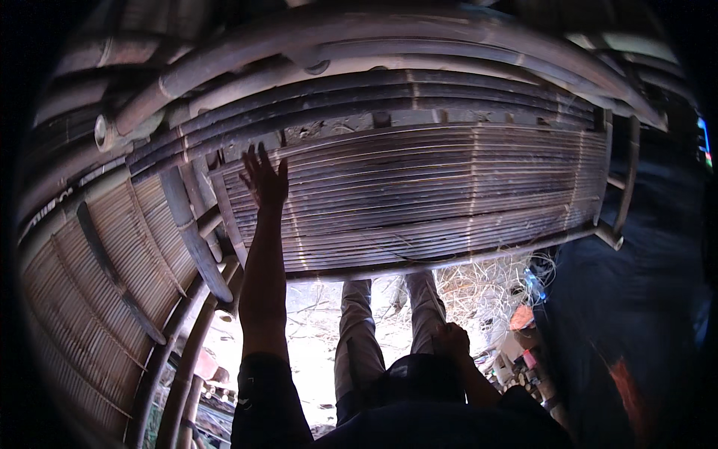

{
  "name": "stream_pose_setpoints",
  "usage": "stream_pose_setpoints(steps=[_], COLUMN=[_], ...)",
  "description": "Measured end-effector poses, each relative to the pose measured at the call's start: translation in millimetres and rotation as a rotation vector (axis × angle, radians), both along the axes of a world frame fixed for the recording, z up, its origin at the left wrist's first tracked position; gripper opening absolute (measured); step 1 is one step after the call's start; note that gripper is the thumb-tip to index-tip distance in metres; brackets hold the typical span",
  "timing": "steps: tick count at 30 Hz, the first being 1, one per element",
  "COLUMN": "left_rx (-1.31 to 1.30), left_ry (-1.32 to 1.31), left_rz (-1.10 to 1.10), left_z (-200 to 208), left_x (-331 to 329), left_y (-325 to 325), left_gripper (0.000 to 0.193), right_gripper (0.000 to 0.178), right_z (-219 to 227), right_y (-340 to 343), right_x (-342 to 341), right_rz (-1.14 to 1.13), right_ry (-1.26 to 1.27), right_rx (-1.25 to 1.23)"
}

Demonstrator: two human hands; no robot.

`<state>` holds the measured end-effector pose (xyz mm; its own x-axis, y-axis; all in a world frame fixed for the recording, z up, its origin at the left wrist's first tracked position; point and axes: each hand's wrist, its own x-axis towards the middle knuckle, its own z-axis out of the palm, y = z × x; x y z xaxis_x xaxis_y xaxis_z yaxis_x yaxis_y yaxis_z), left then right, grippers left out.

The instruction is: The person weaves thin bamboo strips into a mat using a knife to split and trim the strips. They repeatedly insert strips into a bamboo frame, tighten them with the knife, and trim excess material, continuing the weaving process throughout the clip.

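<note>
A bamboo bench [419, 179] with a seat of thin slats spans the view in front of me. My left hand [265, 183] reaches out over the left end of the seat, fingers spread, holding nothing. Whether its palm touches the slats, I cannot tell. Darker bamboo strips [336, 97] run along the bench's far side, just past my fingertips. Close to my right thigh, my right hand [451, 342] is low and curled closed. Shadow hides whatever its fingers may hold.
Thick bamboo poles [374, 34] cross behind the bench. At left stands a slatted bamboo panel [97, 299] with upright posts. Tangled thin strips [486, 292] lie on the bright ground beyond my right leg, near scattered odds and ends. A dark sheet-like surface [628, 299] fills the right side.
</note>
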<state>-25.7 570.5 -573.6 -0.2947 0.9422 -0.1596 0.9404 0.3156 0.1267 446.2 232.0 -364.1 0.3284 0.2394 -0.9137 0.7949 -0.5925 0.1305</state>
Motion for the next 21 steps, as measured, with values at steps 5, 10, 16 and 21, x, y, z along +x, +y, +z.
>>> stream_pose_setpoints(steps=[5, 10, 16, 21], left_rx=[-0.030, 0.112, 0.267, 0.275], left_ry=[-0.162, -0.356, -0.562, -0.645], left_rz=[-0.111, -0.027, 0.051, 0.077], left_z=[-26.4, -24.2, -12.4, -14.3], left_x=[-17.7, -13.9, 4.9, 10.2], left_y=[32.1, 48.2, 69.1, 74.7], left_gripper=[0.042, 0.039, 0.027, 0.018], right_gripper=[0.045, 0.041, 0.040, 0.041], right_z=[-9.6, -8.6, -10.7, -13.4], right_y=[-6.0, 3.1, 6.8, 5.1], right_x=[-5.8, -14.9, -22.5, -23.5], right_rz=[0.120, 0.114, 0.175, 0.202], right_ry=[-0.047, -0.107, -0.135, -0.131], right_rx=[0.018, 0.028, 0.037, 0.038])
